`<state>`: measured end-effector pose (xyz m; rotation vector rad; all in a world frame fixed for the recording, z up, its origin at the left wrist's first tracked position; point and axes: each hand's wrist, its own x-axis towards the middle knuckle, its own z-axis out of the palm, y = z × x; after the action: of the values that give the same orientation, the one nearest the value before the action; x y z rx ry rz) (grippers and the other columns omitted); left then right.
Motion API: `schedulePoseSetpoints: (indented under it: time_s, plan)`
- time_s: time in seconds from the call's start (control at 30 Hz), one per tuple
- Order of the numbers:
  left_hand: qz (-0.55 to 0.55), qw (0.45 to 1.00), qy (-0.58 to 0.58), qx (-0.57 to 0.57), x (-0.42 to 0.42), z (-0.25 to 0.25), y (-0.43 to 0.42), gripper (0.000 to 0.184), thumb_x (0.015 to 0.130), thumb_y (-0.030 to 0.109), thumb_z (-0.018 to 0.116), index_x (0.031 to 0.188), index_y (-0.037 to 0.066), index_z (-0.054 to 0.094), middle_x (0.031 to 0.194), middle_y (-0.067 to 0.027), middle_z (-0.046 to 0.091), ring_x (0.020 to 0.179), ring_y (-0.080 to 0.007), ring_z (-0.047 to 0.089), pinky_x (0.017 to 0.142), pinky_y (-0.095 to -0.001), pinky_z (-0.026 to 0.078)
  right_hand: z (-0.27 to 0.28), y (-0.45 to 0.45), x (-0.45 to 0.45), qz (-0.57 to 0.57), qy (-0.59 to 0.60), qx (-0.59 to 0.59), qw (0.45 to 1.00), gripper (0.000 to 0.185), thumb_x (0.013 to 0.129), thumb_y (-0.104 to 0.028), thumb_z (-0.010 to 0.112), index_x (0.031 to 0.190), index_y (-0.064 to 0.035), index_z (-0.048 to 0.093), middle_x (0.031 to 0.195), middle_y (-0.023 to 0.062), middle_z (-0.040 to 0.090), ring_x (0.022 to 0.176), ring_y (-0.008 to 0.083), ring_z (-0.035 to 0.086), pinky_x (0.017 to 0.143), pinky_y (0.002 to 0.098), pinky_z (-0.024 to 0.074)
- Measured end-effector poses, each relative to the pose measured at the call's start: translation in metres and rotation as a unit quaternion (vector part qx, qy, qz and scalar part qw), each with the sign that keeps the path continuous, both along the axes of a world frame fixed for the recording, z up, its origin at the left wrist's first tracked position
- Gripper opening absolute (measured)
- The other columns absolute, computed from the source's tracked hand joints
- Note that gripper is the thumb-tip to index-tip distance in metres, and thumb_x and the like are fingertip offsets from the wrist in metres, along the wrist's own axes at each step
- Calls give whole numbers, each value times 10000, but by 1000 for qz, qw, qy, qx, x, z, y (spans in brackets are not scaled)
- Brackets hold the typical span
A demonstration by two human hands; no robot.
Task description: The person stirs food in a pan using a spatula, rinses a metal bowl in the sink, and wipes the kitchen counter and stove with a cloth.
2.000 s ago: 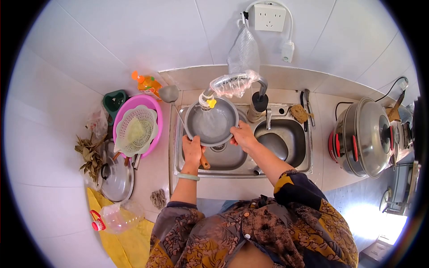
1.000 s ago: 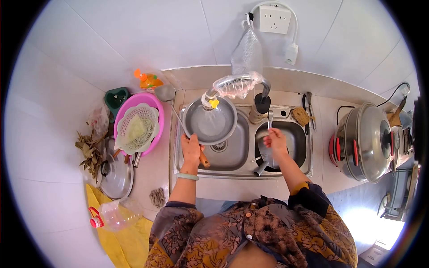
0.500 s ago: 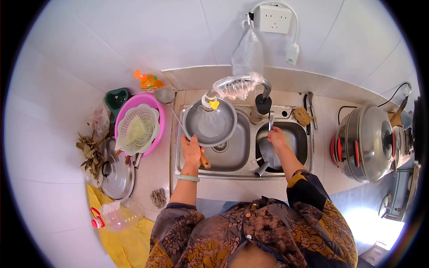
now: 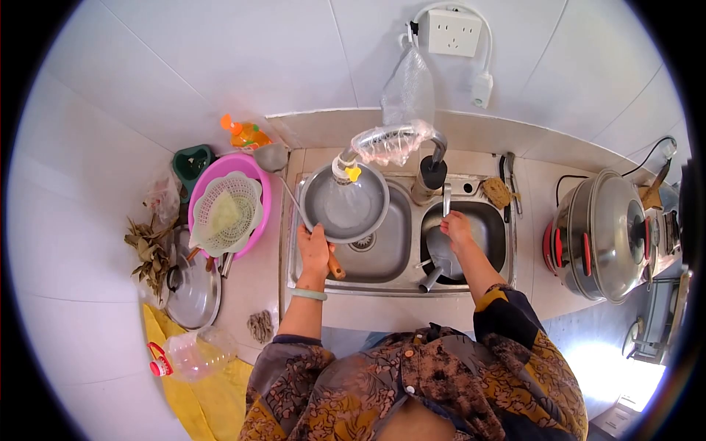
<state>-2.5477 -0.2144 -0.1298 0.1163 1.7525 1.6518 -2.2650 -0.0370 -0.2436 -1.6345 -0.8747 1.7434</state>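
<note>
My left hand (image 4: pixel 315 250) is closed on the near rim of a round metal bowl (image 4: pixel 371 220), held under the faucet (image 4: pixel 438 143) over the left basin. Within the same grip is a spatula with a wooden handle (image 4: pixel 336 266); its metal head (image 4: pixel 271 156) points up and left. Water seems to fall from the spout into the bowl. My right hand (image 4: pixel 457 226) pinches a shiny metal lever (image 4: pixel 447 197) beside the faucet's base. Below that hand, a grey metal utensil (image 4: pixel 440 248) lies in a dark pan (image 4: pixel 485 234) in the right basin.
On the left stand a pink basin (image 4: pixel 266 192) with a pale colander (image 4: pixel 254 220), a pot lid (image 4: pixel 195 301) and a plastic jug (image 4: pixel 198 356). A scrubber (image 4: pixel 496 192) and knives (image 4: pixel 513 184) lie behind the right basin. A large steamer (image 4: pixel 614 235) stands right.
Both hands stay almost where they were. The bowl and the spatula have shifted very slightly; the grips are the same.
</note>
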Motion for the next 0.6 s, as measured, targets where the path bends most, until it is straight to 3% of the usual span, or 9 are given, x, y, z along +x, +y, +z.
schedulePoseSetpoints:
  time_s: [0.6]
  plan:
    - [-9,1000,-13,12,9,4,1,207,916,126,479,1079,31,392,769,-87,504,468,-136,445,386,-262,362,42,-5,3,-4,37,17,999,280,843,-69,560,1113,0,542,874,82,614,749,155,591,677,282,510]
